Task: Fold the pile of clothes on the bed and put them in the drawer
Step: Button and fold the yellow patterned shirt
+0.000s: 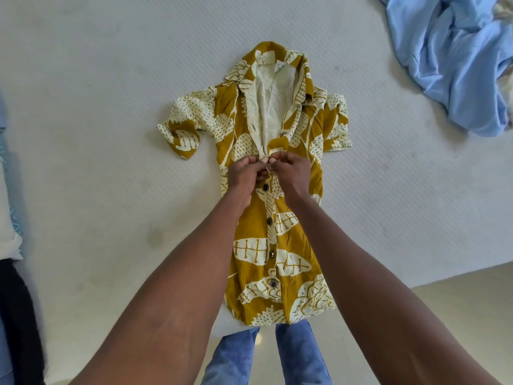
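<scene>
White textured bed (97,107) fills most of the view, seen from above, with a strip of pale floor at the lower right. A mustard and cream leaf-print dress (277,245) lies flat on it, collar farthest from the person and hem hanging slightly over the near edge. Dark buttons run down its front; the lower ones look fastened, while the top part lies open and shows the pale lining.

Both hands meet at the middle of the dress. The left hand (244,173) and right hand (291,170) are each pinched narrowly on the front edges of the fabric, fingertips almost touching, apparently working a button through its hole (the button itself is hidden under the fingers).

To do this step well, it would help to keep the two front edges lined up and the fabric flat, so the dress folds evenly afterwards.

A crumpled light blue garment (458,65) waits at the upper right, well apart. Dark and pale clothes (11,273) sit at the left edge. No drawer is visible.
</scene>
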Demonstrator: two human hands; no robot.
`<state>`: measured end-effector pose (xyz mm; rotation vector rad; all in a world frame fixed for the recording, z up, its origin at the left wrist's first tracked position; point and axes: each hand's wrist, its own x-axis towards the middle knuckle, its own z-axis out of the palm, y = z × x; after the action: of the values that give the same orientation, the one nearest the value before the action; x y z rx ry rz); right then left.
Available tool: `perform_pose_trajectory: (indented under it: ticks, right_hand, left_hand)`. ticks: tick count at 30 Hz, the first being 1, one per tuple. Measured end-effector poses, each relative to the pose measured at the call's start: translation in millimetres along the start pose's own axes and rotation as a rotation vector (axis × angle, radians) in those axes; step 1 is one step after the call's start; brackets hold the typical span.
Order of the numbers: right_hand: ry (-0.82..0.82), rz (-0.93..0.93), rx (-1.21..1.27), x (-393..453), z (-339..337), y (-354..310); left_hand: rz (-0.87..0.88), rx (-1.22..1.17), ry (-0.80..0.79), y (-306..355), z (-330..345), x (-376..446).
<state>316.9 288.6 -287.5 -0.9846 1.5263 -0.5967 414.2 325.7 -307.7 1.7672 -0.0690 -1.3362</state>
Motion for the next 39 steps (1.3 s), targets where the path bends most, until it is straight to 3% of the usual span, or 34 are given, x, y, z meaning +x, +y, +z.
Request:
perform_pose_trajectory:
  ticks: [8, 14, 21, 31, 39]
  right_hand:
    - [0.016, -0.15, -0.159, 8, 1, 5]
    - [-0.022, -0.135, -0.164, 16, -3, 3]
    - [-0.111, -0.104, -0.173, 17, -10, -2]
    - [-0.028, -0.058, -0.217, 20, -1, -3]
    - [0.045, -0.02, -0.206, 18, 4, 6]
  left_hand:
    - [0.005, -0.057, 0.06, -1, 6, -4]
    - [-0.051, -0.126, -0.004, 5, 0, 1]
    - [-0.035, -0.086, 0.057, 2, 6, -1]
    - [-0.018, 0.003, 0.003, 0, 3, 5]
    - [-0.062, -0.035, 0.068, 4, 9, 6]
